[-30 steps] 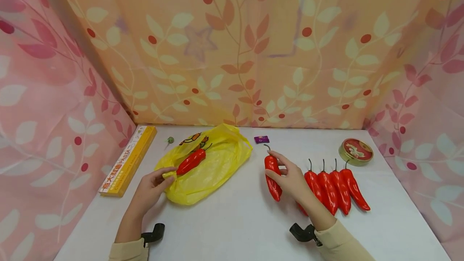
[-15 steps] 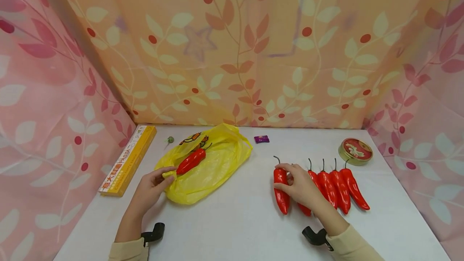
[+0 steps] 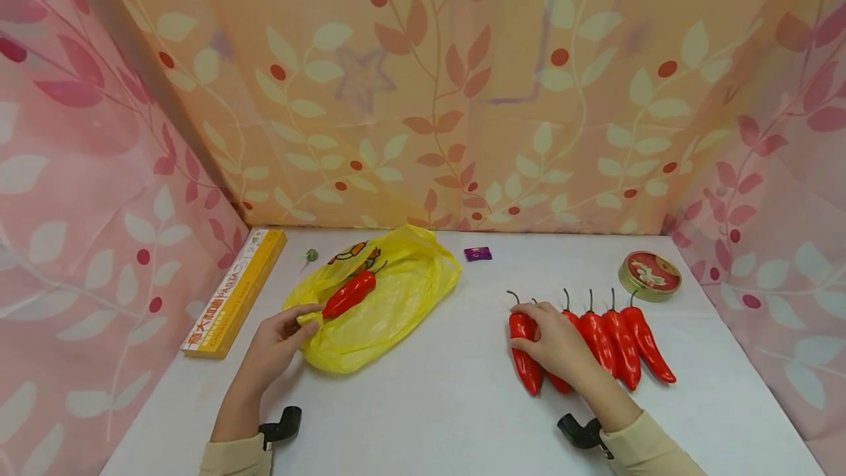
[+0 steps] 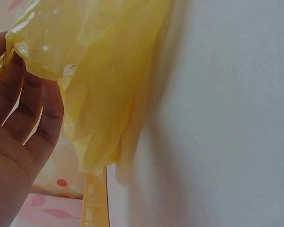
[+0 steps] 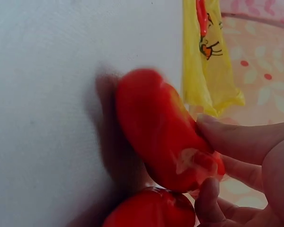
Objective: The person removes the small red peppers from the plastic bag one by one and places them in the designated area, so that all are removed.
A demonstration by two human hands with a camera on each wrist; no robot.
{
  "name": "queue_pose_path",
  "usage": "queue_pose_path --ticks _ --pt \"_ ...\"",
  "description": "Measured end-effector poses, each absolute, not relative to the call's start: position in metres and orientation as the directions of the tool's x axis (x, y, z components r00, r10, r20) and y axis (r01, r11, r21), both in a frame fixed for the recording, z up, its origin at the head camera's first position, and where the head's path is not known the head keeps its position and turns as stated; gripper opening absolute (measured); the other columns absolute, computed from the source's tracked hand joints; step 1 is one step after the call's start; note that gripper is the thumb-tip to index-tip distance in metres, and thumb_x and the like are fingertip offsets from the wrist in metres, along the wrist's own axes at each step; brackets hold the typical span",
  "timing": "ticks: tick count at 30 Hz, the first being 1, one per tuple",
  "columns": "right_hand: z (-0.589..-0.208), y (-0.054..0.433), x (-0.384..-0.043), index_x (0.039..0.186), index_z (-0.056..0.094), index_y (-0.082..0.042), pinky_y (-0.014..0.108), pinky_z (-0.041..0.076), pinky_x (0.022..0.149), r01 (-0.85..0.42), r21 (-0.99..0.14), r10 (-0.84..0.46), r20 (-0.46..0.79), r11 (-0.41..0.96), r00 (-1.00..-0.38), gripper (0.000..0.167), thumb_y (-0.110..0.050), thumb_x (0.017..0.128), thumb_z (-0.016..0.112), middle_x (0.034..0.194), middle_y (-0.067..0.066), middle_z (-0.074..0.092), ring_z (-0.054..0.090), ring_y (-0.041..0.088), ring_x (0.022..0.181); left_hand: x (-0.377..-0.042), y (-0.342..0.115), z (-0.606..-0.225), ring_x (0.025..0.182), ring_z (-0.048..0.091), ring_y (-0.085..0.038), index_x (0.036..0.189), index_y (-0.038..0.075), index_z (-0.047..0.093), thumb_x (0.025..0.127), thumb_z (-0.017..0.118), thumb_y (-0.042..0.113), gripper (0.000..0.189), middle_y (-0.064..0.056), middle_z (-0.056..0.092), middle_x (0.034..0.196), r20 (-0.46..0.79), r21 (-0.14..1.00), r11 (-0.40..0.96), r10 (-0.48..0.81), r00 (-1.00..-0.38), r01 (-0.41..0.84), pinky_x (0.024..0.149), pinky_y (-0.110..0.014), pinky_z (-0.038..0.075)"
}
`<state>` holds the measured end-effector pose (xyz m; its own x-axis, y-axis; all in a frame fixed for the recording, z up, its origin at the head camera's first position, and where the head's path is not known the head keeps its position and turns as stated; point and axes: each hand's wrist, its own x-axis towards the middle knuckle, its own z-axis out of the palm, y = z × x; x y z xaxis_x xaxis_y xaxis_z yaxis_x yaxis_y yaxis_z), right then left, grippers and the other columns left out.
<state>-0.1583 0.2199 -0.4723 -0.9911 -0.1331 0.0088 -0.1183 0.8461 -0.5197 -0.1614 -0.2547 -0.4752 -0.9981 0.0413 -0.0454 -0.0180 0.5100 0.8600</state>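
Note:
My left hand (image 3: 274,344) pinches the near-left edge of a crumpled yellow plastic bag (image 3: 390,322). One red chili pepper (image 3: 350,295) with a dark stem lies on the bag. In the left wrist view the bag's thin film (image 4: 104,85) hangs between thumb and fingers. On the right, my right hand (image 3: 558,340) holds another red chili pepper (image 3: 524,351) between thumb and fingers, at the left end of a row of similar peppers (image 3: 617,344). The right wrist view has this held pepper (image 5: 156,127) close over the white table, with a neighbouring pepper (image 5: 151,210) right beside it.
A yellow pasta box (image 3: 238,296) lies at the left edge. Near it is a small green-headed item (image 3: 311,255). A purple packet (image 3: 478,254) sits behind the middle, and a round red-lidded tin (image 3: 651,275) at the back right. Patterned cloth walls (image 3: 436,94) surround the white table (image 3: 410,417).
My right hand has carried its chili pepper rightward and toward me, up to the row's left end. The left hand, the bag and the pepper on it have stayed in place.

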Motion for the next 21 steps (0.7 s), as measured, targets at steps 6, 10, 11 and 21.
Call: queue_pose_path --ticks 6,10,11,21 --pt "-0.474 0.220 -0.160 0.134 0.063 -0.016 0.055 0.058 0.081 -0.125 -0.494 -0.142 0.004 0.860 -0.990 0.058 -0.030 0.082 0.085 0.131 0.015 0.059 0.059 0.036 0.114 -0.162 -0.255 -0.475 0.098 0.052 -0.026 0.133 0.018 0.066 0.097 0.066 0.039 0.041 -0.009 0.062 0.109 -0.042 0.859 0.511 0.041 -0.998 -0.015 0.075 -0.024 0.050" --pt "-0.474 0.220 -0.161 0.134 0.063 -0.017 0.056 0.058 0.082 -0.121 -0.489 -0.147 -0.014 0.864 -0.989 0.058 -0.031 0.082 0.084 0.130 0.014 0.060 0.059 0.035 0.113 -0.162 -0.255 -0.474 0.098 0.051 -0.025 0.133 0.020 0.066 0.098 0.066 0.038 0.040 -0.009 0.062 0.111 -0.045 0.858 0.513 0.040 -0.998 -0.018 0.075 -0.024 0.050" --pt "-0.474 0.220 -0.161 0.134 0.063 -0.017 0.056 0.057 0.082 -0.120 -0.488 -0.149 -0.019 0.864 -0.989 0.058 -0.031 0.083 0.084 0.131 0.014 0.060 0.059 0.035 0.113 -0.162 -0.255 -0.474 0.098 0.051 -0.025 0.133 0.020 0.066 0.098 0.066 0.038 0.040 -0.009 0.062 0.111 -0.045 0.859 0.512 0.040 -0.998 -0.018 0.075 -0.024 0.050" --pt "-0.461 0.223 -0.165 0.137 0.061 -0.017 0.052 0.058 0.080 -0.120 -0.494 -0.163 -0.045 0.861 -0.986 0.061 -0.034 0.083 0.084 0.130 0.015 0.060 0.061 0.032 0.106 -0.160 -0.255 -0.474 0.096 0.052 -0.024 0.133 0.019 0.066 0.098 0.066 0.038 0.040 -0.009 0.063 0.110 -0.042 0.864 0.503 0.038 -0.998 -0.018 0.075 -0.023 0.050"
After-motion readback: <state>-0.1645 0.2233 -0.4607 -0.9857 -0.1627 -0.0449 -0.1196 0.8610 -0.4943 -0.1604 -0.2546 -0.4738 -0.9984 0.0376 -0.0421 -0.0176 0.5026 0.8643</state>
